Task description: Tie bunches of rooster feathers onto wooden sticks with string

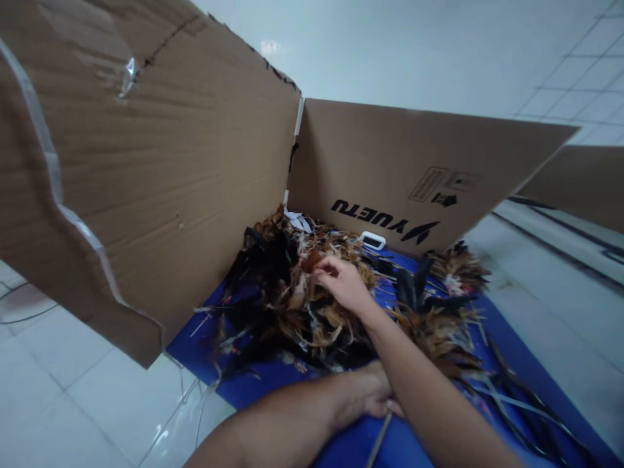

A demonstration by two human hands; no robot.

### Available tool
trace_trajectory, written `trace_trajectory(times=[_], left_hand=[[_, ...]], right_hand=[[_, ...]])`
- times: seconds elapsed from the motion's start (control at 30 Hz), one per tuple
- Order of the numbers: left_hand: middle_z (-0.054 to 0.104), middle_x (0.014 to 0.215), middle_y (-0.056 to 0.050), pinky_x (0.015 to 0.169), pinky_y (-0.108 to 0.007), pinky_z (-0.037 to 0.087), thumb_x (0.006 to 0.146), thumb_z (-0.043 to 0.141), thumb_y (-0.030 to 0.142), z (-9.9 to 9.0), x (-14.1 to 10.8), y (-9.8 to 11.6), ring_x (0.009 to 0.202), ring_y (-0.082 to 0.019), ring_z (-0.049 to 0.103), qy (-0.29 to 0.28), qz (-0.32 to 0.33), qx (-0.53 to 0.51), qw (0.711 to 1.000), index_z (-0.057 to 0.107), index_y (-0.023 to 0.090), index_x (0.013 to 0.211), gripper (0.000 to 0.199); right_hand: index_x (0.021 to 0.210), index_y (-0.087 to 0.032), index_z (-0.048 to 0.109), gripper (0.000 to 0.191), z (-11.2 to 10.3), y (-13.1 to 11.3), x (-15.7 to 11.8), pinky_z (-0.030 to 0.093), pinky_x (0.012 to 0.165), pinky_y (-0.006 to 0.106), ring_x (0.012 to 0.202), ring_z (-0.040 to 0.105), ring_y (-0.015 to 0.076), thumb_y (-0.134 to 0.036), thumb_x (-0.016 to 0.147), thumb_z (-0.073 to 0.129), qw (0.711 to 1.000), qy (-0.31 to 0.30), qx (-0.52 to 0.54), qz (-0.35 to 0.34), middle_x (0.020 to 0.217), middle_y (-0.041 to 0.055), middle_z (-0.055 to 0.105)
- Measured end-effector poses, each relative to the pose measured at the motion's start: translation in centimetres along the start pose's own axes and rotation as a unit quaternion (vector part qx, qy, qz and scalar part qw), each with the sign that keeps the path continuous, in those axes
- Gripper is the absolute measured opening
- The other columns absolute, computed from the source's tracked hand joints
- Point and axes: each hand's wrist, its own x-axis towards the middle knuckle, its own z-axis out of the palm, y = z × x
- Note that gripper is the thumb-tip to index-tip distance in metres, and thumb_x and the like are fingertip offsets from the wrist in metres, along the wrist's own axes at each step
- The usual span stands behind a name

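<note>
My right hand (344, 281) reaches over a large heap of brown and black feathers (331, 322). Its thumb and fingers pinch a reddish-brown feather (312, 260) at the top of the heap. Closer to me, my left hand (376, 390) is closed around a thin stick (379, 437), which points down toward the near edge. My right forearm crosses in front of it and hides part of its fingers. Under the feathers lies a blue board (273, 390). A smaller bunch of brown feathers (436, 335) is right of my right forearm.
Cardboard panels stand around the work: a tall one (195, 149) at left, a printed one (370, 156) behind. A small white device with a dark screen (372, 240) sits by the back panel. Long dark feathers (529, 403) and pale strips lie at right. White tiled floor (73, 390) surrounds the board.
</note>
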Motion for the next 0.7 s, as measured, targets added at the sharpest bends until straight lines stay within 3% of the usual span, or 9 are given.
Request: trace_trajectory(times=[0.13,0.3,0.47,0.7], left_hand=[[0.025,0.04,0.007,0.034,-0.018,0.003,0.068,0.051,0.017,1.4,-1.4,1.4,0.028,-0.003,0.017,0.005,-0.083,0.067,0.994,0.034,0.019,0.051,0.025],[0.028,0.047,0.008,0.036,-0.018,0.003,0.08,0.045,0.024,2.1,-2.7,2.6,0.032,-0.003,0.016,-0.016,-0.11,0.065,0.992,0.034,0.019,0.062,0.022],[0.03,0.05,0.007,0.037,-0.018,0.001,0.087,0.039,0.032,2.5,-3.1,2.8,0.033,-0.003,0.016,-0.012,-0.113,0.06,0.992,0.034,0.019,0.069,0.023],[0.032,0.053,0.007,0.037,-0.017,0.004,0.085,0.044,0.035,2.8,-3.3,2.9,0.035,-0.002,0.018,0.016,-0.091,0.079,0.993,0.034,0.019,0.073,0.022]], right_hand=[[0.071,-0.018,0.051,0.017,-2.6,0.0,-1.9,0.032,0.044,0.022,0.042,0.043,0.0074,-0.03,0.068,0.062,0.967,0.068,0.207,0.133,0.057,-0.0022,0.06],[0.07,-0.019,0.045,0.023,-5.6,0.1,-4.2,0.034,0.042,0.018,0.045,0.05,0.0074,-0.025,0.064,0.067,0.916,0.15,0.337,0.16,0.055,-0.0039,0.058],[0.068,-0.019,0.045,0.022,-8.2,-0.1,-6.5,0.037,0.041,0.017,0.052,0.056,0.01,-0.023,0.064,0.067,0.89,0.199,0.377,0.161,0.057,-0.0044,0.056],[0.077,-0.021,0.048,0.03,-10.9,-0.1,-13.2,0.037,0.038,0.016,0.045,0.053,0.0095,-0.022,0.06,0.072,0.897,0.226,0.318,0.21,0.051,-0.0065,0.053]])
